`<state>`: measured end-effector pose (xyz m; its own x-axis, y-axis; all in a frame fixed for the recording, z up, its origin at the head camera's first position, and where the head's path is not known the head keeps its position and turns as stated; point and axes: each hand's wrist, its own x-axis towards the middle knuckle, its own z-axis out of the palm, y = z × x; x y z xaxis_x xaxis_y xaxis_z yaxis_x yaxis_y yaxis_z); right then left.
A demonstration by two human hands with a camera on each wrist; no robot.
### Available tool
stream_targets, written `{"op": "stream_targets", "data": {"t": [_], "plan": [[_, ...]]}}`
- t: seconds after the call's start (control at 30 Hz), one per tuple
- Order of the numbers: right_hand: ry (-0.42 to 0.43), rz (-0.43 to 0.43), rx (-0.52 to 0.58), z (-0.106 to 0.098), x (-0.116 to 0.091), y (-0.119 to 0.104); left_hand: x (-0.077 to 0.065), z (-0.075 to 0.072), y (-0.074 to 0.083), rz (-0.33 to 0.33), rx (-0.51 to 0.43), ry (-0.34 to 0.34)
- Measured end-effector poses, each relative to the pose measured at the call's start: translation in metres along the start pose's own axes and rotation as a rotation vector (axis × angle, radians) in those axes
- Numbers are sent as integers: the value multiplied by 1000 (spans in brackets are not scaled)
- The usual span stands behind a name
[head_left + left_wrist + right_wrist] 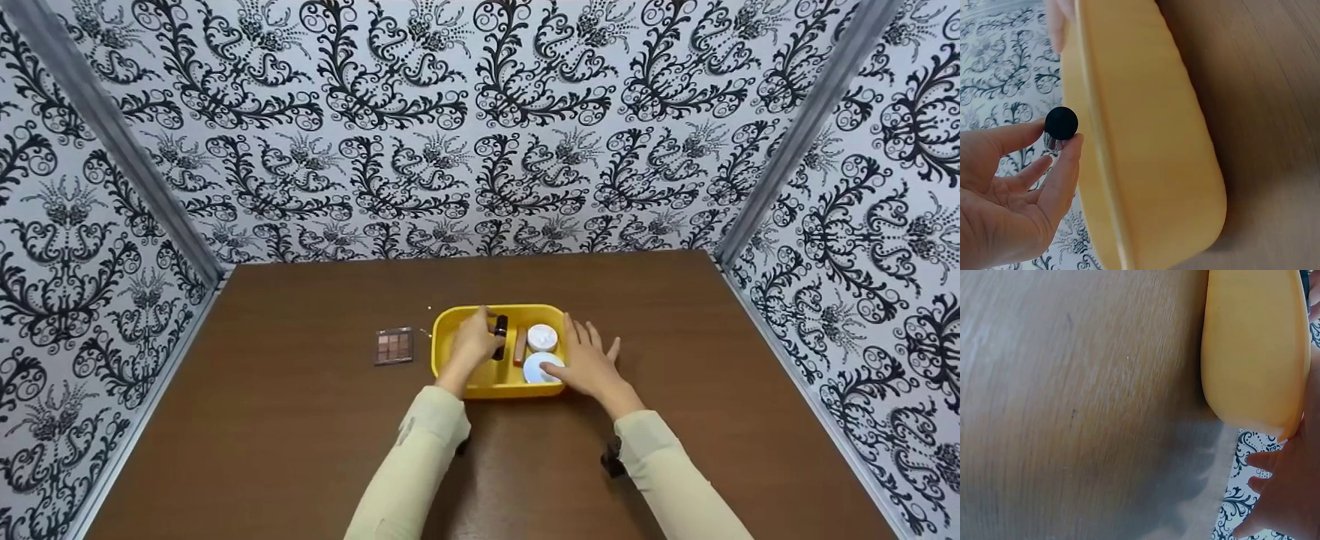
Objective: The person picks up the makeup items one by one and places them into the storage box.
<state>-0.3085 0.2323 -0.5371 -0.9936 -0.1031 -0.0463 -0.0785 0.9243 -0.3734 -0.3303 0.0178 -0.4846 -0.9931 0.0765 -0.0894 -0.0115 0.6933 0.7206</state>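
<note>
My left hand [471,342] pinches a black lipstick tube [499,346] with a silver band between thumb and fingers, over the left half of a yellow basket [491,391]. In the left wrist view the lipstick's round black end [1061,123] faces the camera, beside the basket's rim. My right hand [594,369] lies at the basket's right side with its fingers spread outside and its thumb reaching over the rim. That thumb overlaps a white round container [536,367]. Behind it sit a smaller white-lidded jar [541,337] and a slim orange-brown tube [520,346].
An eyeshadow palette [394,346] with a clear cover lies on the brown table [300,420], left of the basket. Patterned black-and-white panels [465,150] stand behind the table and on both sides.
</note>
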Motion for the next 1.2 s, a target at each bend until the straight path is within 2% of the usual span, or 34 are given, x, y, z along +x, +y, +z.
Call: {"op": "stream_targets", "data": {"t": [0.43, 0.6, 0.77, 0.93, 1.07, 1.2], "plan": [[13, 6, 0, 1, 1, -2, 15, 23, -5, -51, 143, -18], [11, 13, 1, 2, 1, -1, 18, 31, -7, -30, 151, -57], [21, 17, 5, 0, 0, 0, 20, 32, -6, 4, 149, -122], [3, 27, 4, -2, -1, 1, 23, 32, -10, 45, 94, -229], [9, 27, 1, -2, 1, 1, 23, 32, -15, 100, -12, -302], [4, 23, 0, 1, 0, 0, 17, 30, -19, 108, -115, -333]]}}
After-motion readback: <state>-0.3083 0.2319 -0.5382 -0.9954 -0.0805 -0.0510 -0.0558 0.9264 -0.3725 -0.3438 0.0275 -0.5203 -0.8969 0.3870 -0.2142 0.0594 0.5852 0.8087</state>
